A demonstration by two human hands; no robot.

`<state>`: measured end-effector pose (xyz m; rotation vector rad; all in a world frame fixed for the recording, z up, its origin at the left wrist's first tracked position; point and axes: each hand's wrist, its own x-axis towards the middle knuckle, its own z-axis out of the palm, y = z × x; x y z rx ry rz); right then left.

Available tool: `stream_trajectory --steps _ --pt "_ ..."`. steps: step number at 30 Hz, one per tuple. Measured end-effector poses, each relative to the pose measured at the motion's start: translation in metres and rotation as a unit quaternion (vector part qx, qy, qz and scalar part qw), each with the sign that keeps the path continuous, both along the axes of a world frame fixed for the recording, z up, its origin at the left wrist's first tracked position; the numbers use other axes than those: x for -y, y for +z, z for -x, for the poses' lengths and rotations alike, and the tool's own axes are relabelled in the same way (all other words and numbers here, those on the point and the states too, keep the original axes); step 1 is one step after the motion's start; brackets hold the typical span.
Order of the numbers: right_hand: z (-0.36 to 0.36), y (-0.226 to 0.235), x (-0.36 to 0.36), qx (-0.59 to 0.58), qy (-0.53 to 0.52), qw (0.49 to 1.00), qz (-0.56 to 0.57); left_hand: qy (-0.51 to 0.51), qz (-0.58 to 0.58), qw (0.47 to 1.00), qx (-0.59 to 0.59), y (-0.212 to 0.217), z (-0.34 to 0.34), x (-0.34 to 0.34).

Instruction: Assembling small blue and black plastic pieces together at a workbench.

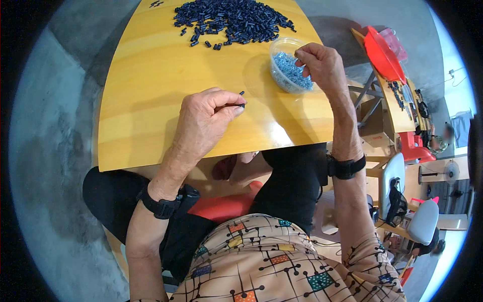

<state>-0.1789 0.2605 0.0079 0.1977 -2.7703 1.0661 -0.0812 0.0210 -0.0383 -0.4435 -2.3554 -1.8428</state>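
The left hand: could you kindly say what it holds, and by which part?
A small black piece, between thumb and forefinger; which part is pinched cannot be told.

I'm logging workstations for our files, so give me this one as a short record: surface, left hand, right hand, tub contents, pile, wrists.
Surface: yellow table
Left hand: pinching a small black piece between thumb and fingers
Right hand: fingers over the clear round tub; whether they hold anything is unclear
Tub contents: many small shiny blue-grey pieces
Pile: dark tubular pieces heaped at the table's far side, some strays around it
Wrists: a black band on each
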Motion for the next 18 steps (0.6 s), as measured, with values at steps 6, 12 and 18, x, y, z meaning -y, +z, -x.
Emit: stream_trajectory --steps 6,12,18 --pt "0.0008 0.0026 -0.0062 0.058 0.055 0.981 0.175 0.002 -0.002 1.000 0.017 0.0046 -0.0003 -0.0022" --pt "-0.0040 0.0060 -0.0081 0.092 0.071 0.966 0.233 -0.009 -0.002 1.000 0.007 0.0032 -0.0003 -0.0006" --pt "-0.0029 0.0053 -0.0103 0.093 0.081 0.953 0.276 -0.013 -0.024 0.999 0.030 0.0073 -0.0008 0.0001"
